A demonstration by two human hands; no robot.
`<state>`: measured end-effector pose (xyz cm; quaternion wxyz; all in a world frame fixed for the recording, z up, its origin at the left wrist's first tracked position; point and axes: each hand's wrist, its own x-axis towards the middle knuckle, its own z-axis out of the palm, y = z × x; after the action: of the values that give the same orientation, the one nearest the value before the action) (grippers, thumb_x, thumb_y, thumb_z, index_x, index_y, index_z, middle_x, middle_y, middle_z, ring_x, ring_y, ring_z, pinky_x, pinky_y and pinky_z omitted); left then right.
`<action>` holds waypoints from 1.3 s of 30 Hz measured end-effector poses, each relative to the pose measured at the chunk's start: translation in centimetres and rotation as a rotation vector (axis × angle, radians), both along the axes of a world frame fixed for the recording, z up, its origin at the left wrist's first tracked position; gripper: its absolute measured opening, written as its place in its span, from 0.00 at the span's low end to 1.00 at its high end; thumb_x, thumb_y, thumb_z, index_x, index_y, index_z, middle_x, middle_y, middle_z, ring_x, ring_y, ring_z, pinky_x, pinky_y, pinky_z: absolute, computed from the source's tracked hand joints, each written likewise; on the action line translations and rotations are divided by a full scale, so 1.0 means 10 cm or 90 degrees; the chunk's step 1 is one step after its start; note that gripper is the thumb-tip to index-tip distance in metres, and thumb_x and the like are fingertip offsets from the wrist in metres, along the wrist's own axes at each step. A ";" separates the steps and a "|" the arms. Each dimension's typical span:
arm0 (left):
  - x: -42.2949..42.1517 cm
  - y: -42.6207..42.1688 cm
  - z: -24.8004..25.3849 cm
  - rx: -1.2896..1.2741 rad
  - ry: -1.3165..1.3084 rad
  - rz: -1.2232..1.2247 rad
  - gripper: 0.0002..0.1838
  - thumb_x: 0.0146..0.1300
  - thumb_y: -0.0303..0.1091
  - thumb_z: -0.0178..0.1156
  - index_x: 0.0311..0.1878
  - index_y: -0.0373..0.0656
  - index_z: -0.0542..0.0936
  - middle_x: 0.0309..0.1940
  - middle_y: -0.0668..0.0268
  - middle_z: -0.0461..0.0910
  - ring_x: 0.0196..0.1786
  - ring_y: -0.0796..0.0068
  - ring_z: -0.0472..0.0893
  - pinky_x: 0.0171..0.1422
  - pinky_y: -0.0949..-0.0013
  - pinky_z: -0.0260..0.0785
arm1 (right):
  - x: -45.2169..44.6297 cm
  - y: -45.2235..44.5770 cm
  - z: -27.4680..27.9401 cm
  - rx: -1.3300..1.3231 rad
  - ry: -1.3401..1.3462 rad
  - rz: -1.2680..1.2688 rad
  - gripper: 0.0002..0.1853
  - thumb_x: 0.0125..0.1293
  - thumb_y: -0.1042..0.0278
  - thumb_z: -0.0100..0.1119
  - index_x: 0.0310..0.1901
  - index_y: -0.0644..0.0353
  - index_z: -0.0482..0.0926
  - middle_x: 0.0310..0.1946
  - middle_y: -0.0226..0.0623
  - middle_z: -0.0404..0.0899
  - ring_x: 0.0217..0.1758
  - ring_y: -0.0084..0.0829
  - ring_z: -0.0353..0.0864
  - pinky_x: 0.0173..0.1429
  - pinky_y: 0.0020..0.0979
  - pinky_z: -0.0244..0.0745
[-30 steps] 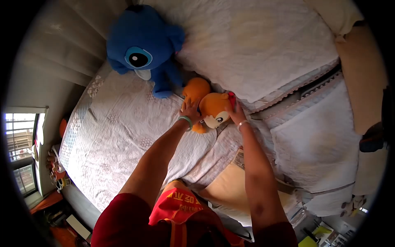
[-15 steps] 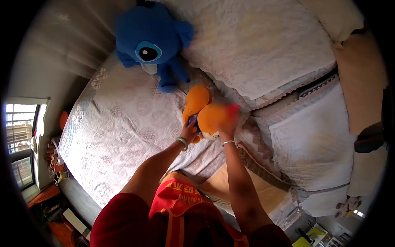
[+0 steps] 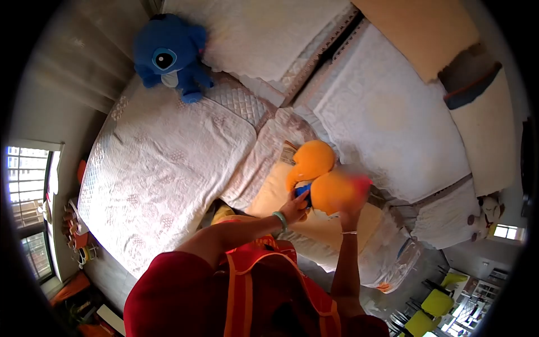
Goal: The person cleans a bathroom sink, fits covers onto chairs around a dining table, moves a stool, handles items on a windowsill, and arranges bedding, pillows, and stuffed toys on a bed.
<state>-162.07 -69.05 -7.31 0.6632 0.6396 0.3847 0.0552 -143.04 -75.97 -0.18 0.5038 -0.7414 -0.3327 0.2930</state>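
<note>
An orange plush toy [image 3: 313,160] with a blue middle is held in front of me, above a beige cushion [image 3: 269,194]. My left hand [image 3: 293,208], with a pale bangle at the wrist, is closed on its blue part. At the toy's other side, my right hand [image 3: 349,216] grips the rounded orange end, next to a blurred red patch. The right fingertips are partly hidden by the toy. A large blue plush toy [image 3: 178,48] with a big eye sits at the far left of the sofa, apart from both hands.
A quilted pale cover [image 3: 163,146] spreads over the sofa seat. White-covered back cushions [image 3: 393,112] line the far side, with a dark gap between them. A window [image 3: 28,185] is at the left; green chairs [image 3: 437,303] stand at the lower right.
Both hands have carried the orange plush toy to the right, from over the quilted cover to over the beige cushion. My view has shifted right, and the blue plush toy appears farther off.
</note>
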 end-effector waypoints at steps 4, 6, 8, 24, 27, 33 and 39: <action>0.43 -0.45 -0.11 -0.005 0.037 -0.181 0.36 0.54 0.35 0.55 0.66 0.56 0.52 0.64 0.44 0.40 0.65 0.43 0.51 0.64 0.57 0.54 | 0.39 -0.71 -0.22 -0.151 -0.143 -0.040 0.48 0.47 0.65 0.65 0.64 0.66 0.42 0.60 0.55 0.48 0.63 0.46 0.54 0.63 0.40 0.56; 0.59 -0.59 -0.32 0.172 0.135 -0.433 0.38 0.55 0.34 0.55 0.67 0.56 0.47 0.65 0.47 0.35 0.67 0.48 0.48 0.67 0.58 0.48 | 0.46 -0.88 -0.61 -0.259 -0.427 0.005 0.46 0.49 0.59 0.61 0.65 0.62 0.44 0.61 0.57 0.46 0.64 0.52 0.50 0.65 0.42 0.51; 0.59 -0.58 -0.15 0.134 0.140 -0.464 0.40 0.56 0.36 0.55 0.68 0.56 0.44 0.66 0.49 0.31 0.69 0.50 0.42 0.69 0.57 0.41 | 0.30 -0.87 -0.68 -0.397 -0.476 0.040 0.43 0.51 0.55 0.57 0.65 0.57 0.46 0.63 0.58 0.44 0.65 0.56 0.45 0.66 0.44 0.47; -0.76 1.59 -0.72 0.285 0.097 -0.187 0.47 0.49 0.44 0.61 0.67 0.54 0.42 0.66 0.50 0.40 0.68 0.50 0.41 0.68 0.51 0.43 | 0.72 0.63 -0.26 -0.578 -0.365 0.455 0.37 0.54 0.51 0.55 0.61 0.63 0.55 0.61 0.56 0.53 0.63 0.50 0.54 0.64 0.40 0.53; -1.62 2.83 -0.39 0.377 0.177 0.040 0.49 0.46 0.47 0.63 0.67 0.57 0.43 0.65 0.46 0.43 0.67 0.46 0.45 0.68 0.53 0.44 | 0.33 1.95 0.04 -0.509 -0.380 0.476 0.37 0.55 0.51 0.53 0.61 0.66 0.55 0.60 0.56 0.55 0.63 0.48 0.55 0.64 0.38 0.53; -3.17 4.73 0.54 0.567 0.183 0.399 0.44 0.46 0.40 0.64 0.66 0.52 0.51 0.65 0.46 0.43 0.61 0.43 0.59 0.63 0.57 0.56 | -1.56 4.95 0.58 -0.114 -0.491 0.622 0.33 0.55 0.58 0.54 0.59 0.66 0.57 0.59 0.54 0.57 0.63 0.47 0.55 0.65 0.36 0.53; -3.87 5.54 0.78 0.454 0.344 0.416 0.47 0.46 0.44 0.64 0.67 0.59 0.47 0.67 0.51 0.40 0.64 0.46 0.54 0.63 0.54 0.55 | -3.20 6.57 0.65 -0.013 -0.506 0.690 0.37 0.55 0.59 0.56 0.63 0.63 0.50 0.62 0.52 0.52 0.66 0.44 0.52 0.66 0.35 0.51</action>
<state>-200.78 -13.65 0.48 0.2315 0.6632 0.6772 0.2191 -175.09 -10.32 6.30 0.1178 -0.5254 -0.8154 0.2127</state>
